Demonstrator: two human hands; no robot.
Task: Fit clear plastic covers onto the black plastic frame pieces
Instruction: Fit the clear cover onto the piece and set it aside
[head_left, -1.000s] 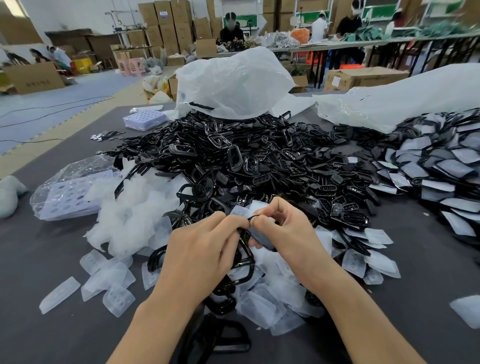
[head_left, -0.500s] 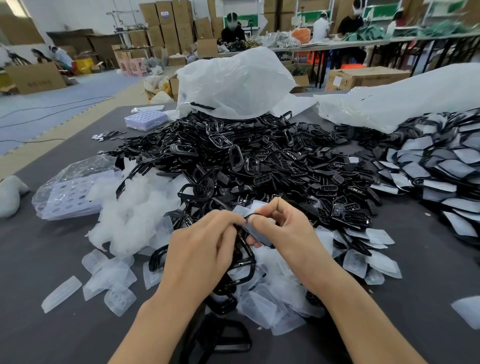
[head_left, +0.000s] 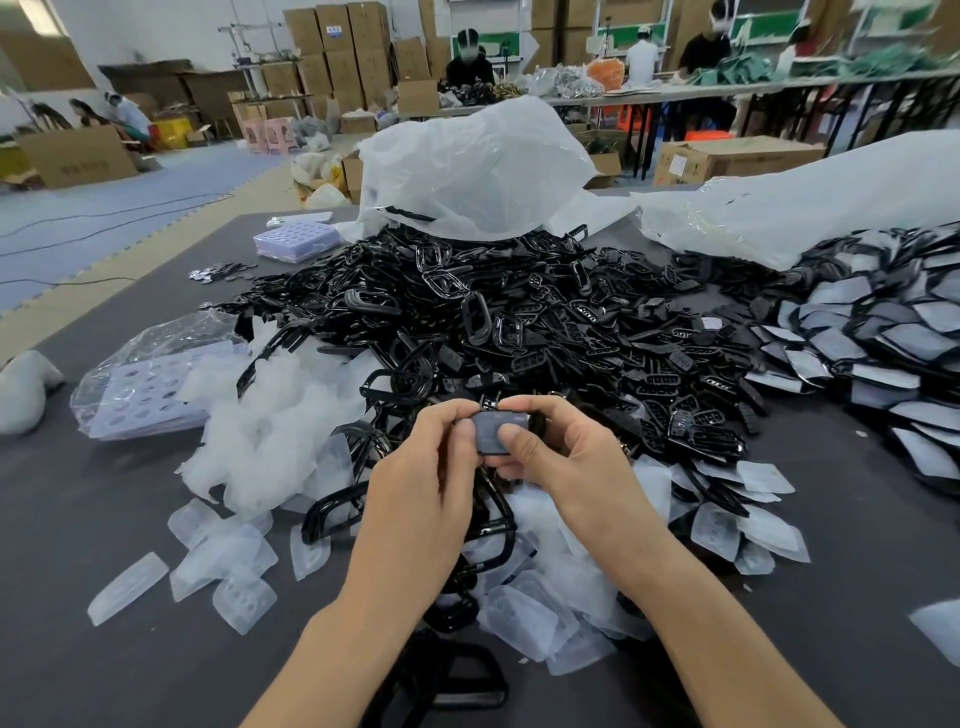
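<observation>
Clear cover (head_left: 492, 427), edge-on earlier, lay flat on its black frame (head_left: 488, 451), pinched in curled fingers of left hand (head_left: 421, 483) and right hand (head_left: 569, 454).

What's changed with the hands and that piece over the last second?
The covered frame piece has been turned so its flat face shows to the camera; the thumb of the right hand now presses on that face. The left hand still pinches its left edge. Both hands and the black pile stay where they were.
</observation>
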